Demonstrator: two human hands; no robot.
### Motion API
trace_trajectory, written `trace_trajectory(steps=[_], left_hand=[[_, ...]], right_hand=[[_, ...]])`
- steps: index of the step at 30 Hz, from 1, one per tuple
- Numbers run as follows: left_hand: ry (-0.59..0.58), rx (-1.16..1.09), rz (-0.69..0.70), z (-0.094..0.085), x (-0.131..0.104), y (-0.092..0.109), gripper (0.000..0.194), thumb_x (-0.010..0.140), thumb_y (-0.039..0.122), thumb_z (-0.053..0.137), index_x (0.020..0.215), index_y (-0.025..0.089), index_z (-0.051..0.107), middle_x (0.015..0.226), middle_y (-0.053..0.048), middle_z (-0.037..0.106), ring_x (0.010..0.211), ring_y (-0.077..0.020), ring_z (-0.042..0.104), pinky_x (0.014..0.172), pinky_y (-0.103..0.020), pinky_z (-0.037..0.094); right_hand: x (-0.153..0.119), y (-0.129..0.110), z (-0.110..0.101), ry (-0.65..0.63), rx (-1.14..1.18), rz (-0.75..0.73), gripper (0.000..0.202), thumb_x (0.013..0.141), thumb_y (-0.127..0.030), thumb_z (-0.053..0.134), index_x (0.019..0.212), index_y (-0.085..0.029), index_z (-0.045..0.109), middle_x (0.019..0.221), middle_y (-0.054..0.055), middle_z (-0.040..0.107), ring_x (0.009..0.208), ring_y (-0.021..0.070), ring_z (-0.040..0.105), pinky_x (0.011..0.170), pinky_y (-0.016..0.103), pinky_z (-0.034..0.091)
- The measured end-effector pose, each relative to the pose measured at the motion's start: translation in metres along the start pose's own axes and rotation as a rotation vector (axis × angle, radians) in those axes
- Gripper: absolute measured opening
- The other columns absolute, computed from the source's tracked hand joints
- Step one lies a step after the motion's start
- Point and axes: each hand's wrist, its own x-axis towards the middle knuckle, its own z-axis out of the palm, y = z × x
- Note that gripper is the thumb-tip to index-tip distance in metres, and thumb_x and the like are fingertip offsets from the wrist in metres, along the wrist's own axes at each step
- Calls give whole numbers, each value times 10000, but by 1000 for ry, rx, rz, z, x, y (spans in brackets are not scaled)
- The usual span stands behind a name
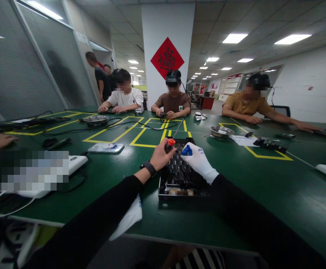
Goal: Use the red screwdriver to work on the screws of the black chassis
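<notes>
Presently I note: left grip [162, 156] grasping orange-topped screwdriver [171, 142], gloved right grip [196, 158] closed around blue piece [187, 150], over opened electronics chassis [179, 194].

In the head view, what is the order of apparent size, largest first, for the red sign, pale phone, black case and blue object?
1. Black case, though partly covered
2. Red sign
3. Pale phone
4. Blue object, also partly covered

On the table [263, 186], a phone [106, 148] lies left of the device [179, 170] and a bowl [221, 136] behind-right.
</notes>
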Motion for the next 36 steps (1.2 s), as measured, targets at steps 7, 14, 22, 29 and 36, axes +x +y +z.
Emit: trace_trajectory(steps=[7,14,22,29,36], left_hand=[[-9,-3,10,0,0,0,147,780,276,517,869,175,458,777,1,539,693,-125,506,677,-238,401],[7,9,20,-1,0,2,147,787,283,510,875,180,455,776,2,539,694,-126,509,678,-238,400],[-58,23,80,-3,-1,8,117,781,262,514,843,184,453,766,0,547,692,-131,520,663,-237,395],[-80,24,107,-6,-1,11,117,772,254,521,837,187,451,769,0,550,685,-132,518,638,-232,382],[44,188,18,-4,0,4,127,773,300,526,829,205,463,755,-9,542,697,-159,520,640,-254,376]], right_hand=[[0,-2,-2,-74,41,27,151,706,-311,566,718,-160,573,698,4,607,654,132,532,622,250,394],[1,-5,-3,-17,8,9,206,767,-308,486,727,-154,616,721,37,639,665,151,556,651,279,421],[-1,-9,-2,-33,208,19,196,716,-284,547,838,-147,616,794,35,648,734,159,587,695,286,457],[0,-10,-3,-91,46,-33,186,748,-292,507,833,-156,601,782,23,623,713,147,545,695,285,411],[0,-6,-2,-237,93,-2,132,758,-267,479,759,-163,560,713,-13,568,670,128,487,666,262,390]])
